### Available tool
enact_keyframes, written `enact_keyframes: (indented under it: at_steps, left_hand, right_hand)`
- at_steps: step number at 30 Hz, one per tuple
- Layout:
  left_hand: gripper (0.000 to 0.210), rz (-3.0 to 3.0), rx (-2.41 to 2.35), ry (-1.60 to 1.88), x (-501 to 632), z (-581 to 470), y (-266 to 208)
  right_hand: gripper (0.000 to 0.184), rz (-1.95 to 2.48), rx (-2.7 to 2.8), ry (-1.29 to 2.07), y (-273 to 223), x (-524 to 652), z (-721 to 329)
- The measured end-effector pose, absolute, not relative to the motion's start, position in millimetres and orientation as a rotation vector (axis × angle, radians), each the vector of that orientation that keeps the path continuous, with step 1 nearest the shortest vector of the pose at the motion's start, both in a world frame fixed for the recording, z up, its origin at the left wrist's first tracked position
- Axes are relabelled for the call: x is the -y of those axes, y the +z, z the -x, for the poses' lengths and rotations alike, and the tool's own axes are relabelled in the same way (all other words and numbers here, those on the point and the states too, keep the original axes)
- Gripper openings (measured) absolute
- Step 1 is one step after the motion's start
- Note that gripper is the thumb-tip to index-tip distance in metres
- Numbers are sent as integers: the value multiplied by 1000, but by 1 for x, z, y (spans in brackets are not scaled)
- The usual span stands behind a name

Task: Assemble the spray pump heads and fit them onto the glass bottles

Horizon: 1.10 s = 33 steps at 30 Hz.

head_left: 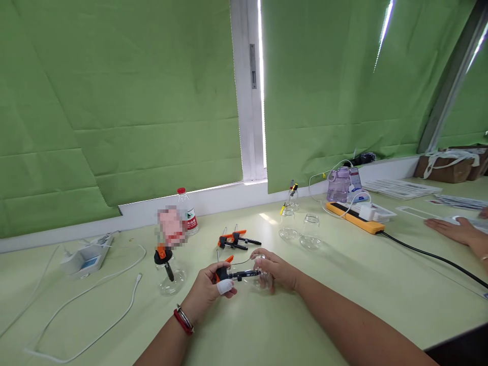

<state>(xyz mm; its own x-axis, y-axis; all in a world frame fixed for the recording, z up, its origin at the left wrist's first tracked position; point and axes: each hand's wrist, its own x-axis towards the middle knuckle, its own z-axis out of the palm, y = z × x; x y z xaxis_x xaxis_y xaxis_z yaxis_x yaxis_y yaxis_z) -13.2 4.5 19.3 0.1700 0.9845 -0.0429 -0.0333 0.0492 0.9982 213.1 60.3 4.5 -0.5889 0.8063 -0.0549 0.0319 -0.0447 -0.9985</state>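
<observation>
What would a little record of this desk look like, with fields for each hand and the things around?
Left hand: holding a black-and-orange tool
Right hand: holding a glass jar
Left side: second jar, a similar tool in it
Beyond hands: two more tools; red-capped bottle
Right side: orange power strip; another person's hand

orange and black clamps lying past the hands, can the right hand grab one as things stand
Probably not straight away: the right hand is holding a glass jar. Otherwise the way to the clamps looks free across the table.
</observation>
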Motion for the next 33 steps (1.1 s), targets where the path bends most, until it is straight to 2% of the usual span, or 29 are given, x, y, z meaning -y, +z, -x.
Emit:
enact_keyframes:
  at_steps: [8, 15, 20, 27, 33]
  left_hand:
    - [52, -1230, -1076, 1064, -4, 12, 19]
    - [51, -1182, -1105, 1130, -6, 17, 21]
    - [51, -1164, -1113, 1172, -9, 22, 18]
    - [51, -1174, -1097, 1187, -8, 21, 17]
    - [55, -1177, -1116, 1203, -8, 18, 19]
  right_hand:
    - [54, 1008, 1601, 1780, 0, -62, -212]
    - [68, 714, 1512, 1919, 2, -60, -215]
    - [78, 570, 1527, 1860, 4, -63, -222]
    - [70, 564, 1525, 1850, 3, -67, -223]
    - [55, 670, 1508, 1881, 0, -67, -219]
